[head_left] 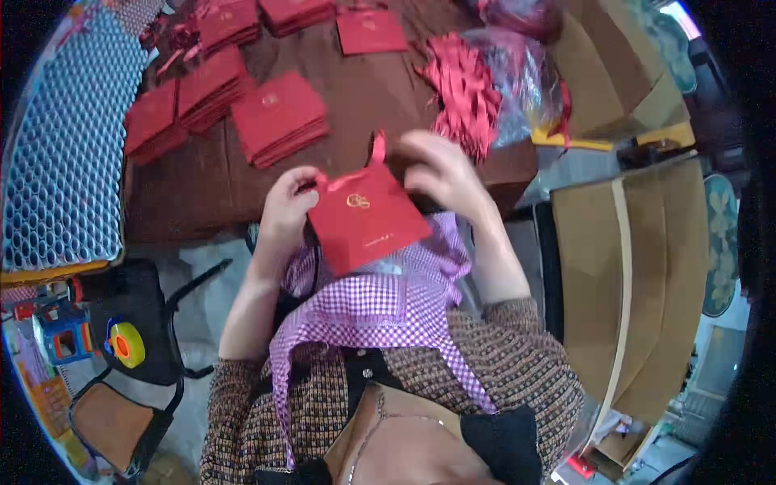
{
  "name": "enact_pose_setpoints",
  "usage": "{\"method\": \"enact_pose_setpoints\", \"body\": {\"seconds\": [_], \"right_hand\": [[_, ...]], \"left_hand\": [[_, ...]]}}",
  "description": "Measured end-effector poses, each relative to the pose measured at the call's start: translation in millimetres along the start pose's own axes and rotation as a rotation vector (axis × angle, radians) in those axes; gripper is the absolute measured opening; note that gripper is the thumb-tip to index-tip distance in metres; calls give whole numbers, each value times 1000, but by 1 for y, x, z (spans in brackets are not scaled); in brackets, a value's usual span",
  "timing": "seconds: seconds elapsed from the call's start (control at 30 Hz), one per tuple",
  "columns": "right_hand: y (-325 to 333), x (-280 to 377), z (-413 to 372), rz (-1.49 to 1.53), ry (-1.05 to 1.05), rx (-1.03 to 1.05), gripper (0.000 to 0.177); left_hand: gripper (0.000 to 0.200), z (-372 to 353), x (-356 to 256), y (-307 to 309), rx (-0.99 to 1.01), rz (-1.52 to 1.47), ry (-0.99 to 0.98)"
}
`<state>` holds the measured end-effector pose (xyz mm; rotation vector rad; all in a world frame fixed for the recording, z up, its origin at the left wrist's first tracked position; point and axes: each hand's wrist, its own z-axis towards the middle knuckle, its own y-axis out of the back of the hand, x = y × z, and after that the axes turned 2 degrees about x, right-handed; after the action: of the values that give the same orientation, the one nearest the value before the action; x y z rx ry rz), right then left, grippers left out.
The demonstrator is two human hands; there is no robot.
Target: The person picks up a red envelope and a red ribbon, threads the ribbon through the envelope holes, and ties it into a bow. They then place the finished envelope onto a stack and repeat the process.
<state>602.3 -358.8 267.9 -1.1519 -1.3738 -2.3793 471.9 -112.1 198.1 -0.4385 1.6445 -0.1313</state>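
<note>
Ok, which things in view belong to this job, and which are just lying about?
Seemingly the job's: red bag in the left hand; stacked red bags; red ribbons.

Apparently just lying about: yellow round item; black chair; cardboard.

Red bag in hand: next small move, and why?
Probably straighten the upright ribbon with the right hand: the left hand holds the red bag at a corner, and the ribbon stands near the right hand, though blur hides any contact.
</note>
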Motion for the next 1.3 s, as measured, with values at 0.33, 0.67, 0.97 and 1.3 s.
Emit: {"method": "enact_pose_setpoints", "body": {"seconds": [0.33, 0.67, 0.97, 1.3], "right_hand": [[25, 52, -18, -386, 79, 419, 76], [115, -49, 110, -532, 300, -175, 46], [44, -201, 213, -858, 99, -281, 55], [45, -241, 227, -732, -110, 375, 56]], "left_hand": [[30, 48, -13, -14, -33, -91, -9], [30, 39, -37, -30, -151, -27, -130], [18, 3, -19, 6, -191, 449, -168], [17, -12, -27, 28, -310, 521, -120]]}}
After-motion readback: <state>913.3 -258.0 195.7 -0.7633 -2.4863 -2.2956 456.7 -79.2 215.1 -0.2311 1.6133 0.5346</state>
